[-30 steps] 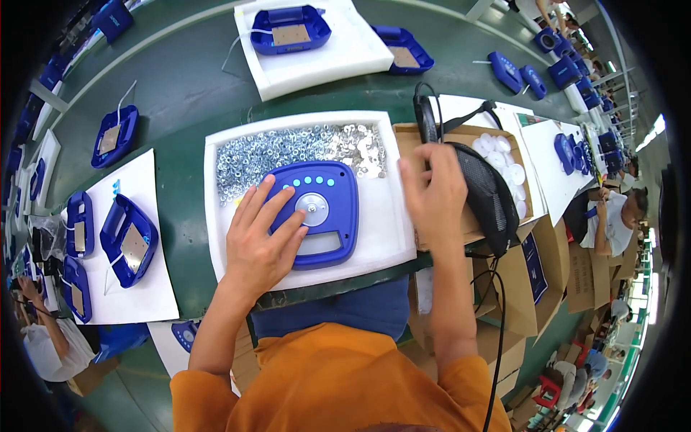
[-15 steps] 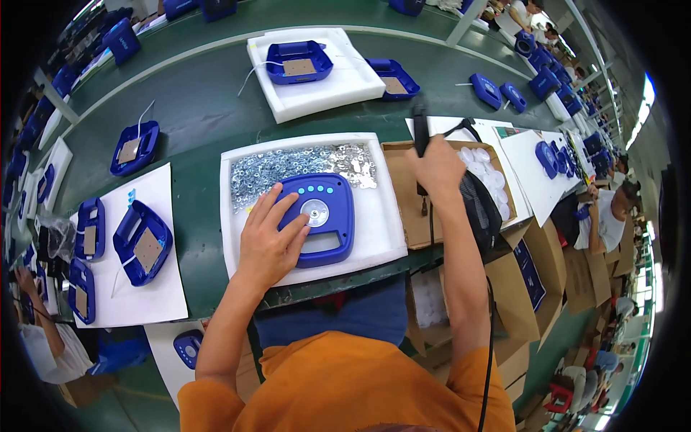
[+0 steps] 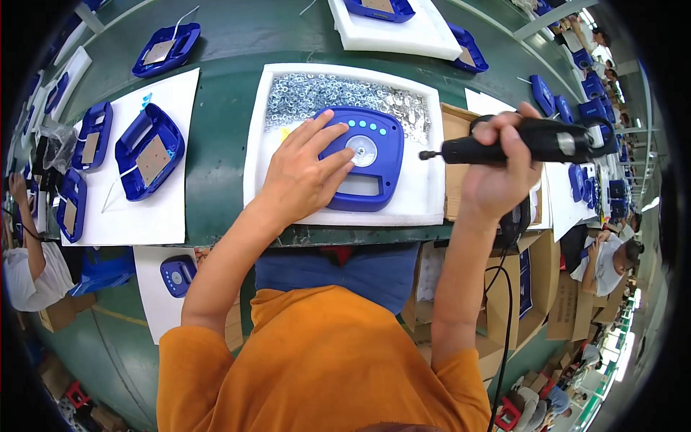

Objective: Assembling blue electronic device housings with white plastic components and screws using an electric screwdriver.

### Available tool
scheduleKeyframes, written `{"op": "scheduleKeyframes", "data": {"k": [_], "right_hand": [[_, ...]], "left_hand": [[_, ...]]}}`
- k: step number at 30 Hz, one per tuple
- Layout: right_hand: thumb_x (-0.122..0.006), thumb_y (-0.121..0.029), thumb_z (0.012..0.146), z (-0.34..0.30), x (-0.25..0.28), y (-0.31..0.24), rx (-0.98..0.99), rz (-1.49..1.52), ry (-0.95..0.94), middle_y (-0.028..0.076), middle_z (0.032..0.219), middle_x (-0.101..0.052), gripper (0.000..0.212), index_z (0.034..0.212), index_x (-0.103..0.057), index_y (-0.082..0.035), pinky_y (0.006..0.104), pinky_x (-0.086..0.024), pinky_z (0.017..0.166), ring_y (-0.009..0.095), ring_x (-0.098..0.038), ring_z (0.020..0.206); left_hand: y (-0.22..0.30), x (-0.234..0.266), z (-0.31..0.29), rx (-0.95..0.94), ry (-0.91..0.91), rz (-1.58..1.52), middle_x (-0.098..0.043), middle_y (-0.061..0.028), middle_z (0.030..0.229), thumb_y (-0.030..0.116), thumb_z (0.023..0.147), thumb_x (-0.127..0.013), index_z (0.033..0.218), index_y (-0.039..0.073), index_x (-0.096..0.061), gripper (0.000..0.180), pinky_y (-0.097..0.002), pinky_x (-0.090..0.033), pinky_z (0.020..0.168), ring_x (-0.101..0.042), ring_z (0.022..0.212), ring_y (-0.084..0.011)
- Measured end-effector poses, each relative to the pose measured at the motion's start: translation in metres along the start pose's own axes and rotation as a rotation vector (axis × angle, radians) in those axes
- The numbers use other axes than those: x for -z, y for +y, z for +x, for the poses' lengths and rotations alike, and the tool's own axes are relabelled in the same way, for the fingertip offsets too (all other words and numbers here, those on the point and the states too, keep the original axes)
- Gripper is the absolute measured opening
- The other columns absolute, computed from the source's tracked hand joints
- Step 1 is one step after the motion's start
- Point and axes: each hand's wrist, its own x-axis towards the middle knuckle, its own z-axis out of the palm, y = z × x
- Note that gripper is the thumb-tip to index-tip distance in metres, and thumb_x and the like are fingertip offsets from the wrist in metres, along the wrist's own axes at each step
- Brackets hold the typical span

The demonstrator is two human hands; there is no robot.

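Observation:
A blue plastic housing panel with a row of light-blue round dots and a clear round disc in its middle lies in a white foam tray. My left hand rests over the panel's left side, its fingers stretched and apart, with fingertips near the disc. My right hand is wrapped round a black electric screwdriver, held in the air to the right of the panel. Its bit points left toward the panel, apart from it. Small metal washers or nuts fill the tray's far part.
Blue housing shells with brown boards, such as one shell, lie on white sheets at the left. More stand on a foam block and the far bench. An open cardboard box sits right of the tray. A black cord hangs by my right arm.
The screwdriver has swung from pointing away from me to lying level, with its bit toward the left. My left hand stays on the panel. The whole view has shifted.

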Motion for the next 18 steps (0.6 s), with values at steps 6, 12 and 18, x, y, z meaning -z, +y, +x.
{"op": "scheduleKeyframes", "data": {"k": [6, 12, 18], "right_hand": [[-0.071, -0.008, 0.107, -0.023, -0.058, 0.019, -0.080, -0.061, -0.030, 0.012, 0.095, -0.067, 0.040, 0.144, -0.059, 0.004, 0.0372, -0.056, 0.073, 0.021, -0.065, 0.077], [-0.078, -0.004, 0.106, -0.028, -0.078, 0.031, -0.113, -0.014, -0.122, 0.010, 0.086, -0.070, 0.032, 0.132, -0.062, 0.005, 0.0310, -0.058, 0.066, 0.017, -0.069, 0.069], [-0.089, -0.004, 0.099, -0.034, -0.085, 0.046, -0.151, -0.049, -0.148, 0.007, 0.086, -0.071, 0.030, 0.119, -0.068, 0.003, 0.0286, -0.058, 0.061, 0.015, -0.072, 0.066]], "left_hand": [[0.004, 0.000, -0.003, 0.014, 0.016, -0.031, -0.076, -0.0129, 0.146, 0.016, 0.097, -0.086, 0.116, 0.012, -0.089, 0.019, -0.0539, -0.053, 0.123, -0.063, 0.150, -0.0406], [0.003, 0.001, -0.002, 0.019, 0.002, -0.036, -0.075, -0.0130, 0.147, 0.015, 0.097, -0.086, 0.117, 0.013, -0.088, 0.020, -0.0549, -0.053, 0.122, -0.064, 0.149, -0.0406], [0.001, -0.001, -0.001, 0.009, 0.008, -0.039, -0.074, -0.0137, 0.147, 0.017, 0.098, -0.085, 0.118, 0.013, -0.088, 0.020, -0.0556, -0.053, 0.121, -0.063, 0.149, -0.0408]]}}
